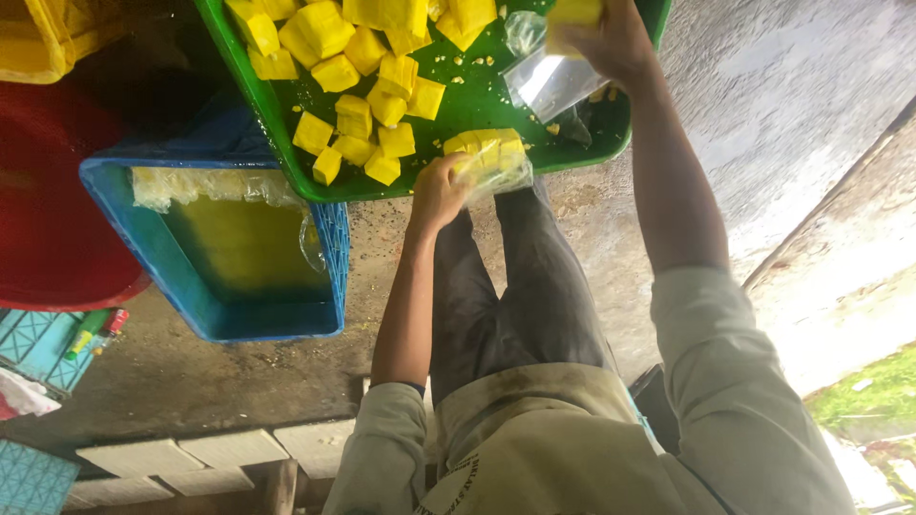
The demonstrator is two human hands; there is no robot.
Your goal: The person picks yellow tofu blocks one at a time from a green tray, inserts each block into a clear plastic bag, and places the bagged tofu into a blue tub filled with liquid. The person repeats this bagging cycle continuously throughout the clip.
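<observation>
The person's left hand (437, 194) is clamped on a clear plastic bag (491, 162) packed with yellow cubes, at the near rim of the green tray (258, 105). The right hand (611, 38), well apart from it, closes its fingers on 1 yellow block (571, 13) over a second, emptier clear bag (549, 81). Loose yellow cubes (358, 114) cover the tray, which overlaps a blue crate (205, 319) lined with plastic.

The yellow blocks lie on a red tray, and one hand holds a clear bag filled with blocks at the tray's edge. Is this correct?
Not quite: the tray is green, not red, as the head view shows. The rest holds: yellow blocks lie on it, and the left hand holds a clear bag filled with blocks at its edge.
</observation>
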